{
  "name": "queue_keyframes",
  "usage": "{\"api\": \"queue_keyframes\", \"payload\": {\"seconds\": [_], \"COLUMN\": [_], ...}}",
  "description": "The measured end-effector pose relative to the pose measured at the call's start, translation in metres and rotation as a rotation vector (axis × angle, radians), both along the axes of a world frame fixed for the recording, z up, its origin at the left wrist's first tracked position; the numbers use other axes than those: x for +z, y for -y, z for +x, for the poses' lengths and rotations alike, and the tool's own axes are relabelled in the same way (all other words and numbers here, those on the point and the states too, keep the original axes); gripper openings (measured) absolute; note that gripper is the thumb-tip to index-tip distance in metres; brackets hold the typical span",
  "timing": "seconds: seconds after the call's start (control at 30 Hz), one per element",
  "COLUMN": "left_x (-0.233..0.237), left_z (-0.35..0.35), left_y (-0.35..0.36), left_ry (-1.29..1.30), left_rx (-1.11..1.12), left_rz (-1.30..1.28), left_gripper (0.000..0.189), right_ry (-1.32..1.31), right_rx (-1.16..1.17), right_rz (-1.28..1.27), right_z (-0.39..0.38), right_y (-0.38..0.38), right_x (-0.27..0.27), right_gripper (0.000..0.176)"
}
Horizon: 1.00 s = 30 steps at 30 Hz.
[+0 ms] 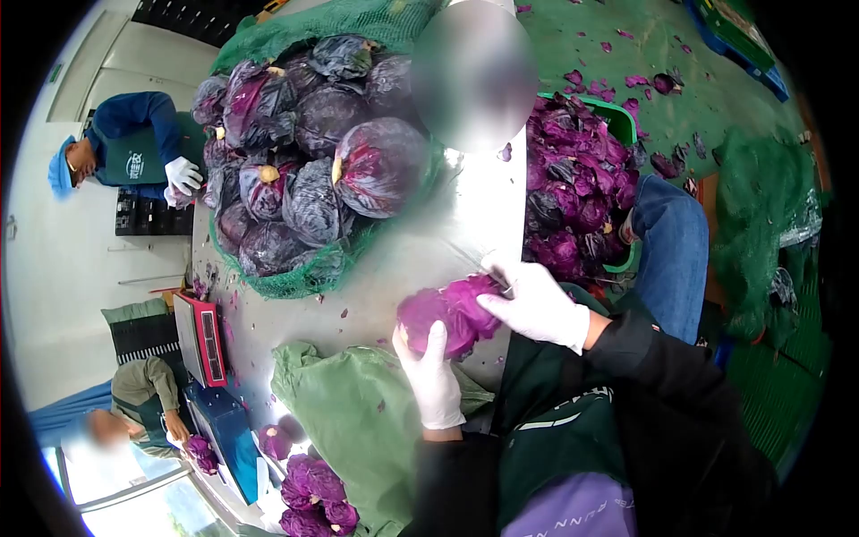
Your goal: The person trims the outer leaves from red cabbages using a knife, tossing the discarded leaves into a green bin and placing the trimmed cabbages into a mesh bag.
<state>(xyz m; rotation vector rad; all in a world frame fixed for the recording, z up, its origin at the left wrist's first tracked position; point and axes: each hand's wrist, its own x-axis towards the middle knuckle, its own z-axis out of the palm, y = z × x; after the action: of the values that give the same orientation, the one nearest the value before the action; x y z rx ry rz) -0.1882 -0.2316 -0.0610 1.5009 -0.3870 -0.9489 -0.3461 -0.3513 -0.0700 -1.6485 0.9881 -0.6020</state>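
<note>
My left hand (429,378), in a white glove, holds a red cabbage (422,315) from below and the left, its thumb up along the near side. My right hand (541,306), gloved too, closes on a loose, ruffled purple cabbage leaf (467,309) at the cabbage's right side. A small dark glint shows by its fingers; I cannot make out what it is. Both hands are above the pale table (380,268), near its edge. Beyond them, a green net sack (304,279) lies open around several dark red cabbages (322,201).
Beside the table edge, a green crate (626,121) is heaped with purple leaves. A green sack (344,430) lies near several peeled cabbages (313,488). A red scale (210,340) and a blue box (219,438) stand farther left. Two co-workers are across the table.
</note>
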Motion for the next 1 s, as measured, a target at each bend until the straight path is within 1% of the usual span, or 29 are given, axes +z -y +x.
{"api": "queue_keyframes", "payload": {"seconds": [0.03,0.07,0.1,0.17,0.23,0.27,0.3,0.37,0.43,0.47,0.5,0.57,0.67,0.7,0.77,0.83,0.87,0.9,0.97,1.0], "left_x": [-0.002,-0.002,-0.002,0.001,0.001,0.001,0.003,0.007,0.009,0.010,0.013,0.017,0.011,0.013,0.018,0.023,0.025,0.028,0.031,0.027], "left_z": [0.004,0.005,0.005,0.002,-0.004,-0.007,-0.009,-0.010,-0.011,-0.010,-0.010,-0.009,0.001,0.002,0.001,0.000,0.000,-0.001,-0.005,-0.007], "left_y": [0.002,0.002,0.000,0.002,0.006,0.008,0.010,0.014,0.015,0.016,0.016,0.018,0.013,0.014,0.015,0.015,0.015,0.016,0.020,0.023], "left_ry": [-0.018,-0.070,-0.092,-0.141,-0.251,-0.308,-0.336,-0.390,-0.342,-0.313,-0.279,-0.214,-0.132,-0.148,-0.184,-0.308,-0.368,-0.355,-0.330,-0.241], "left_rx": [-0.015,-0.012,-0.019,-0.043,-0.061,-0.068,-0.086,-0.116,-0.110,-0.110,-0.127,-0.156,-0.194,-0.204,-0.223,-0.266,-0.285,-0.323,-0.398,-0.390], "left_rz": [-0.024,-0.074,-0.095,-0.143,-0.177,-0.193,-0.195,-0.196,-0.165,-0.147,-0.167,-0.213,-0.226,-0.245,-0.283,-0.334,-0.362,-0.345,-0.308,-0.304], "left_gripper": [0.056,0.052,0.052,0.052,0.053,0.053,0.057,0.064,0.067,0.069,0.071,0.076,0.085,0.088,0.094,0.100,0.102,0.104,0.108,0.112], "right_ry": [-0.014,0.034,0.106,-0.066,-0.196,-0.265,-0.221,-0.064,-0.177,-0.170,-0.128,-0.010,0.051,0.051,-0.031,-0.042,-0.050,-0.181,-0.226,-0.291], "right_rx": [-0.019,-0.088,-0.225,-0.305,-0.279,-0.260,-0.216,-0.053,0.154,0.204,0.237,0.205,0.188,0.113,0.063,-0.061,-0.137,-0.160,-0.147,-0.132], "right_rz": [-0.035,-0.081,-0.084,0.080,-0.239,-0.398,-0.203,-0.333,-0.255,-0.266,-0.196,-0.335,-0.235,-0.115,-0.353,-0.456,-0.380,-0.385,-0.461,-0.434], "right_z": [-0.004,-0.010,-0.014,-0.031,-0.035,-0.037,-0.034,-0.031,-0.028,-0.024,-0.021,-0.019,-0.023,-0.024,-0.027,-0.030,-0.032,-0.033,-0.035,-0.032], "right_y": [0.005,0.018,0.032,0.063,0.064,0.064,0.057,0.042,0.027,0.022,0.020,0.019,0.022,0.021,0.025,0.037,0.048,0.060,0.071,0.071], "right_x": [0.001,0.002,0.007,0.007,0.015,0.022,0.044,0.046,0.053,0.049,0.043,0.033,0.040,0.049,0.042,0.033,0.039,0.033,0.020,0.027], "right_gripper": [0.040,0.036,0.037,0.040,0.045,0.048,0.059,0.068,0.076,0.078,0.072,0.050,0.032,0.022,0.020,0.018,0.015,0.013,0.013,0.013]}}
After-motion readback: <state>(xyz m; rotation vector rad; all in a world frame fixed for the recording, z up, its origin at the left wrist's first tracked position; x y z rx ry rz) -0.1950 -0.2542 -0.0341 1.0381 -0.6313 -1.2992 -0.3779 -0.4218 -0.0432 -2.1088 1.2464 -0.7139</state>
